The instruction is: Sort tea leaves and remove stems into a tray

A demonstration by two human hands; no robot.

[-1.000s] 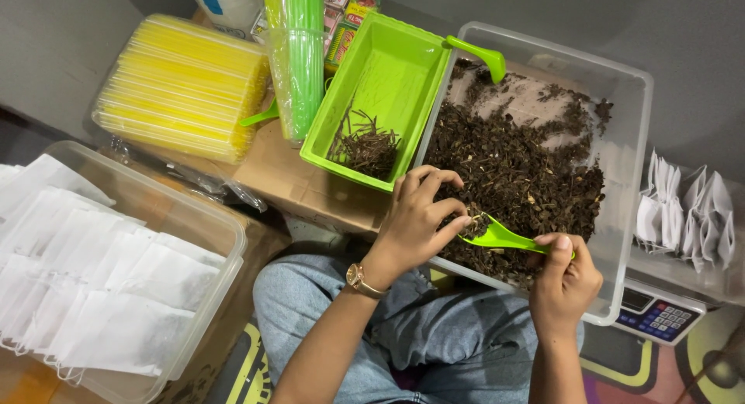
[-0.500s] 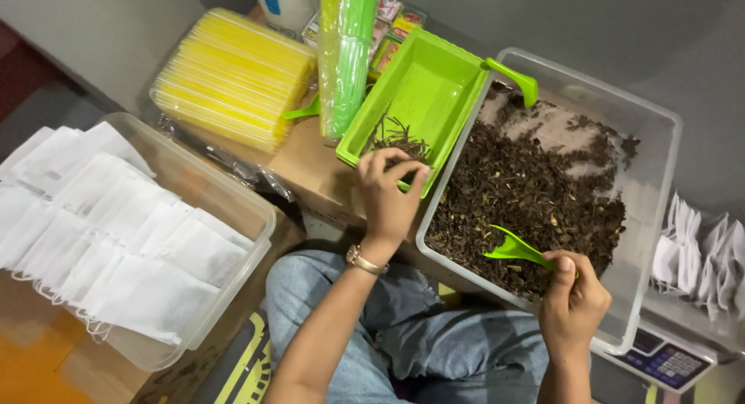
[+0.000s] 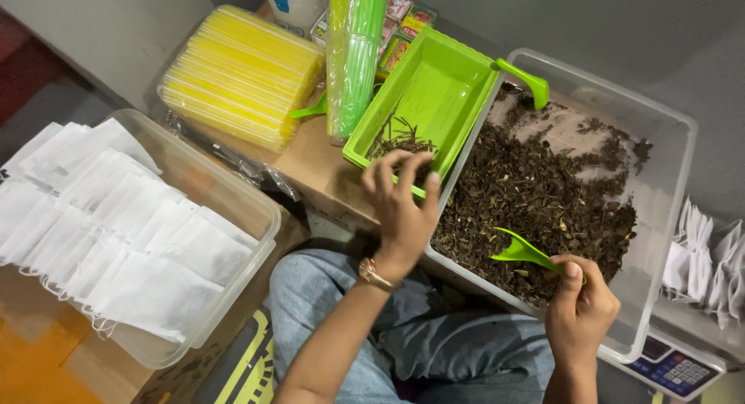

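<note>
My right hand (image 3: 580,309) grips a small green scoop (image 3: 524,253) whose blade rests on the dark dried leaves (image 3: 535,202) in a clear plastic bin (image 3: 667,218). My left hand (image 3: 400,206), a gold watch on its wrist, hovers at the near edge of a green tray (image 3: 434,101) with its fingers spread. A small pile of dark twigs (image 3: 397,138) lies in the tray just beyond the fingertips. The tray tilts against the bin's left rim.
A clear tub (image 3: 225,202) of white filter bags sits at left. Behind it lie a stack of yellow packets (image 3: 240,74) and green bagged straws (image 3: 353,55) on a cardboard box (image 3: 318,167). More white bags (image 3: 706,264) and a digital scale (image 3: 671,365) stand at right.
My left hand has gone from the scoop over to the green tray's near edge and spread its fingers. The right hand keeps the scoop in the leaves. The camera has shifted left.
</note>
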